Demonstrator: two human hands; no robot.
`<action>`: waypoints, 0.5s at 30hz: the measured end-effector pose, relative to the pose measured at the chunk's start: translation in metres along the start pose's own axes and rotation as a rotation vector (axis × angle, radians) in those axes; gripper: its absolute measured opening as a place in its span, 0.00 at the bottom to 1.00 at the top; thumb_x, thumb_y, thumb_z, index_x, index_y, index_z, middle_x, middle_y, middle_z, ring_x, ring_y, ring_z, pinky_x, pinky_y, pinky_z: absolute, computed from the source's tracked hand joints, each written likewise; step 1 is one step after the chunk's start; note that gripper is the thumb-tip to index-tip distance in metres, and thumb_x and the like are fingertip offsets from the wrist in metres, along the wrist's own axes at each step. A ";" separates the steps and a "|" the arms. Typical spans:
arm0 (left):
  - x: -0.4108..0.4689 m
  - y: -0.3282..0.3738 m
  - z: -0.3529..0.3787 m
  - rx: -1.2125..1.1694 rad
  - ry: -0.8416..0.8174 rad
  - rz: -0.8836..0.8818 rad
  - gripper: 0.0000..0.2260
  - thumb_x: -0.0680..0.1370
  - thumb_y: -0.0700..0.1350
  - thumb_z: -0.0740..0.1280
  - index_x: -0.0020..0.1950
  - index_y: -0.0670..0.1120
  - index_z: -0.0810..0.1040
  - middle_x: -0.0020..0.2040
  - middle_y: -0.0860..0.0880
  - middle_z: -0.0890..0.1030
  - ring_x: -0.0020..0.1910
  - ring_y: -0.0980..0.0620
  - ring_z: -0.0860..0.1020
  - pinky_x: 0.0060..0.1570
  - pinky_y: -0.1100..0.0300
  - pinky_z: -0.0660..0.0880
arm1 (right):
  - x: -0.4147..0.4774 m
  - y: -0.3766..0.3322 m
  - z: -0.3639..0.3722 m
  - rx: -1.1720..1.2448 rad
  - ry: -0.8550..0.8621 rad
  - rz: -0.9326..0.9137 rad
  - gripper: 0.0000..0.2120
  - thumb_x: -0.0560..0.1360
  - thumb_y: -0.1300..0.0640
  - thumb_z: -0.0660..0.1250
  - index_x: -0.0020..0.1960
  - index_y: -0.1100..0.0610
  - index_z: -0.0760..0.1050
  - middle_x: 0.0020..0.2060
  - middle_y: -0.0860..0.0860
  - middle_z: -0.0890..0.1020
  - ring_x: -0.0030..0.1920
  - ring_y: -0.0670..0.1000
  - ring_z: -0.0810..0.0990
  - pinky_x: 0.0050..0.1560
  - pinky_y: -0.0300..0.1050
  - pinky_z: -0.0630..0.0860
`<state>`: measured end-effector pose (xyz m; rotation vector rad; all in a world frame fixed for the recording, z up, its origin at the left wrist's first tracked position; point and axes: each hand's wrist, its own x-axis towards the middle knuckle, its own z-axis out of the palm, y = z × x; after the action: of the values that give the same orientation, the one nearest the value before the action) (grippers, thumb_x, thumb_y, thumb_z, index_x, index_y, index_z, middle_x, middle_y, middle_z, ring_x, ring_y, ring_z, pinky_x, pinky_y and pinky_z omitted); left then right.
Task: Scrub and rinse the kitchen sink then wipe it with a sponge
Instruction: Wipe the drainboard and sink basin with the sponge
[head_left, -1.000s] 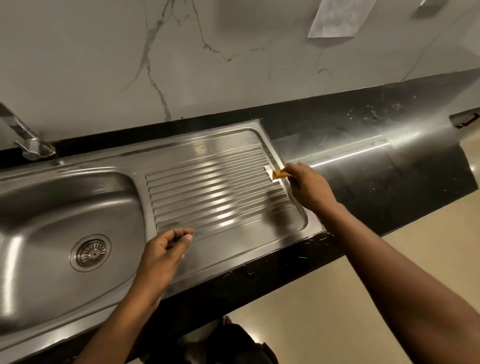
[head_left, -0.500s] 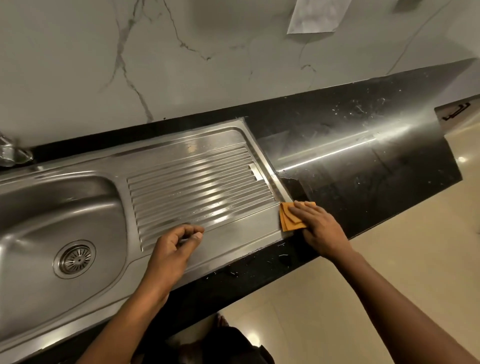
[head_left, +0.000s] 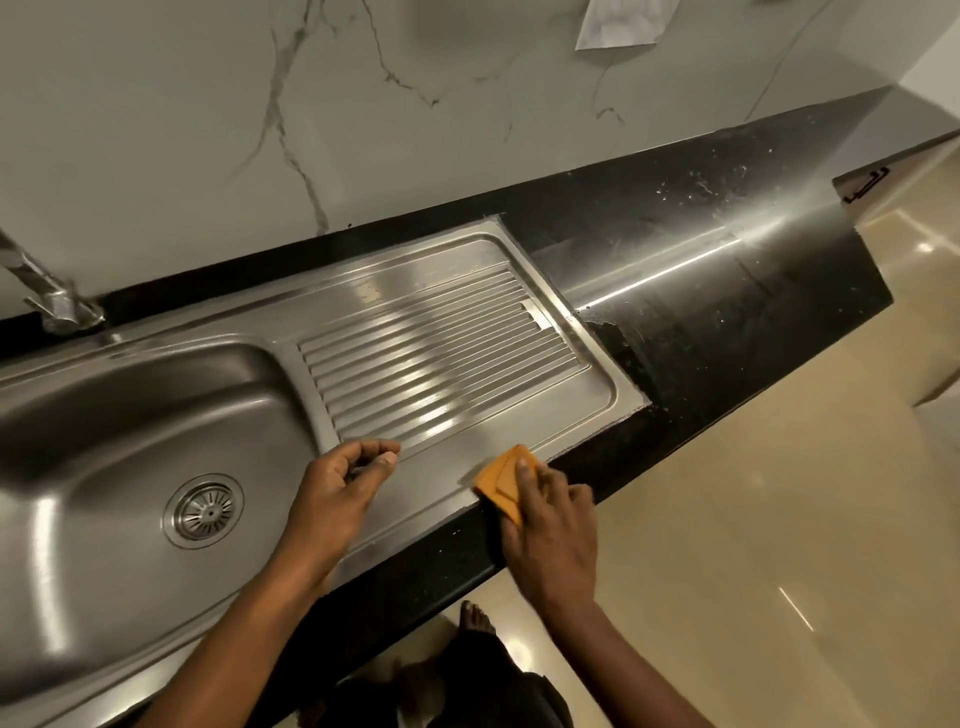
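The right hand (head_left: 551, 527) is pressing the folded orange sponge (head_left: 500, 480) with flattened fingers onto the front rim of the steel sink (head_left: 467, 457), at the black bench's (head_left: 727, 322) edge, while the left hand (head_left: 336, 493) is resting nearby, fingers loosely curled, holding nothing.

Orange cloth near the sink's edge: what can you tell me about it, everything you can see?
The orange cloth looks thin and soft, folded so that layered edges show as lines across its top. It lies flat on the front rim of the steel sink, on the draining side, right where the steel meets the black counter. The right hand presses on it with straight fingers and hides its near part. The left hand does not touch it.
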<state>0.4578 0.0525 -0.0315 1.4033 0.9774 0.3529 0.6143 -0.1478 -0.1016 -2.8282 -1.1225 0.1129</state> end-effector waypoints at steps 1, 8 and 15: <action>-0.002 -0.003 -0.010 0.003 -0.001 0.002 0.07 0.82 0.46 0.69 0.58 0.54 0.85 0.55 0.55 0.86 0.57 0.57 0.82 0.58 0.54 0.79 | -0.010 -0.024 0.003 0.015 -0.014 -0.028 0.35 0.78 0.35 0.58 0.81 0.49 0.64 0.69 0.53 0.72 0.55 0.54 0.69 0.54 0.50 0.72; -0.015 -0.018 -0.083 0.012 0.078 0.029 0.07 0.82 0.41 0.69 0.55 0.50 0.86 0.50 0.55 0.87 0.56 0.50 0.83 0.59 0.47 0.79 | -0.069 -0.171 0.005 0.164 -0.111 -0.276 0.28 0.78 0.38 0.57 0.75 0.46 0.68 0.62 0.50 0.71 0.54 0.54 0.69 0.54 0.52 0.72; -0.027 -0.034 -0.142 -0.018 0.229 0.003 0.07 0.82 0.41 0.69 0.55 0.50 0.86 0.51 0.52 0.87 0.56 0.48 0.84 0.56 0.46 0.80 | -0.044 -0.235 -0.023 0.774 -0.549 0.039 0.23 0.81 0.36 0.58 0.54 0.52 0.82 0.47 0.46 0.79 0.48 0.47 0.78 0.48 0.50 0.78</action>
<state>0.3254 0.1200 -0.0356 1.3687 1.1553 0.5326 0.4252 -0.0091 -0.0498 -2.1448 -0.8237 1.1104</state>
